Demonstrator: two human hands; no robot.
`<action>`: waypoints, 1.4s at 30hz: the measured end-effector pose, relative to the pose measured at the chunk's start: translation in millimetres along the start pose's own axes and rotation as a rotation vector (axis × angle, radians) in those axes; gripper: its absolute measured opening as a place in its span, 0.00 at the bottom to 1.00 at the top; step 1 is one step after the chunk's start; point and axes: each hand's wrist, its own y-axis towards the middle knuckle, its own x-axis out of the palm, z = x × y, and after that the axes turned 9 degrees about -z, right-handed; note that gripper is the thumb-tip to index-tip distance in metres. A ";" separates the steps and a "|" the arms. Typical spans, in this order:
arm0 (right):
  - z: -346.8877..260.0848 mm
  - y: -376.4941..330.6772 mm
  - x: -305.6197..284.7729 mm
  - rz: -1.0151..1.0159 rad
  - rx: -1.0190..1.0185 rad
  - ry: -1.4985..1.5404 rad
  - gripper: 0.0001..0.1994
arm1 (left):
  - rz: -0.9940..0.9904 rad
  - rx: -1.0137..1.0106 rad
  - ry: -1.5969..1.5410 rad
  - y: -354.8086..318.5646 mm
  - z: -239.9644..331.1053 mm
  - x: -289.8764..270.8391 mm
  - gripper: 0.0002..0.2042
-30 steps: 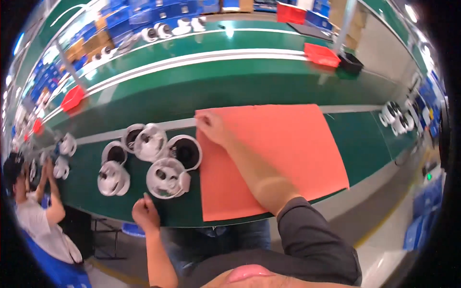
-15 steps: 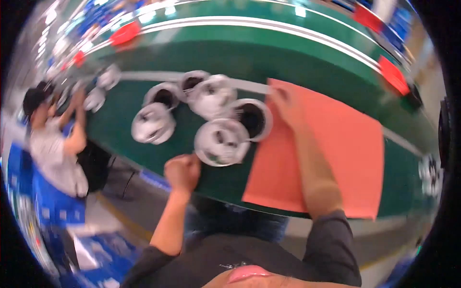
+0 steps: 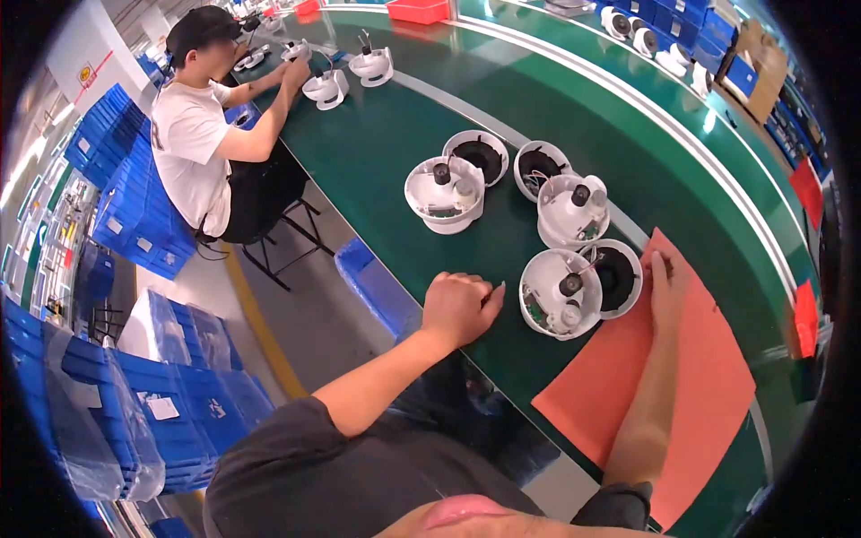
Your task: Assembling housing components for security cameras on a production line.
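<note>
My left hand (image 3: 459, 306) rests as a loose fist on the edge of the green table (image 3: 386, 170), holding nothing. Just right of it sits a white round device housing (image 3: 560, 293) with small parts inside. My right hand (image 3: 668, 285) lies flat on the corner of an orange mat (image 3: 691, 394), fingers near a white housing with a black interior (image 3: 619, 273). Further back stand more white housings (image 3: 444, 193) (image 3: 570, 208) and two open black-lined shells (image 3: 480, 152) (image 3: 538, 166).
A co-worker in a white shirt (image 3: 193, 134) sits at the left end of the table handling white housings (image 3: 325, 88). Blue crates (image 3: 134, 202) stack on the floor at left, one (image 3: 372, 282) under the table edge. Red bins (image 3: 417, 11) sit on the far belt.
The view has swung left and down, bringing the co-worker and floor crates into sight. My left hand has closed into a fist on the table edge; my right hand stays on the orange mat's corner.
</note>
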 end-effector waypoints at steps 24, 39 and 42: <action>11.6 1.1 0.4 -0.012 -0.108 -0.133 0.10 | -0.035 -0.074 -0.053 1.5 3.6 0.4 0.10; 4.4 1.2 1.0 -0.016 -0.032 -0.094 0.11 | -0.056 -0.051 -0.060 1.6 2.0 -1.8 0.12; -2.2 1.8 2.1 -0.055 -0.045 -0.181 0.11 | -0.052 -0.068 -0.026 -1.0 2.1 -6.1 0.13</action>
